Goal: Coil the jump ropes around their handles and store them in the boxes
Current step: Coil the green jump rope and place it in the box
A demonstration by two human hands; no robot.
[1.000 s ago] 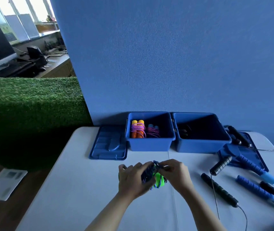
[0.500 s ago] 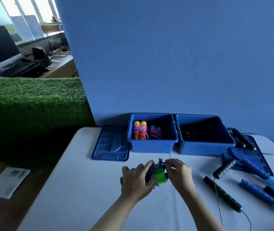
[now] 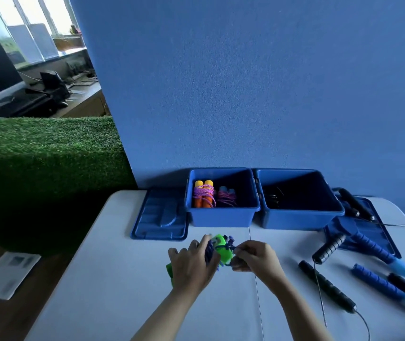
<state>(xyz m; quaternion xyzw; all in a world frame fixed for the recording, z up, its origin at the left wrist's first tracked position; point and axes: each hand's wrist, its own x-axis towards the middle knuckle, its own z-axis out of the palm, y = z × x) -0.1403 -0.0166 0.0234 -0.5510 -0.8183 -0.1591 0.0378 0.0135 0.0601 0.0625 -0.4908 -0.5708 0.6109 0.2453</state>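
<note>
My left hand [image 3: 191, 263] grips a pair of bright green jump-rope handles [image 3: 223, 249] wrapped in dark blue-purple cord, just above the white table [image 3: 112, 291]. My right hand [image 3: 255, 257] pinches the cord end against the handles from the right. Behind them stand two open blue boxes. The left box [image 3: 221, 217] holds an orange-handled rope bundle [image 3: 203, 196] and a smaller blue-handled bundle [image 3: 226, 198], both bound in pink cord. The right box [image 3: 299, 217] has something dark and thin inside.
A blue lid [image 3: 159, 217] lies left of the boxes; another lid [image 3: 366, 230] lies at the right under loose handles. Black-handled ropes [image 3: 326, 286] and blue-handled ropes [image 3: 378, 284] with thin cable lie on the right of the table. A green turf block [image 3: 49, 153] stands at the left.
The green bundle has turned in my hands, so more of a green handle faces up and points toward the boxes. Both hands stay closed around it at the table's middle.
</note>
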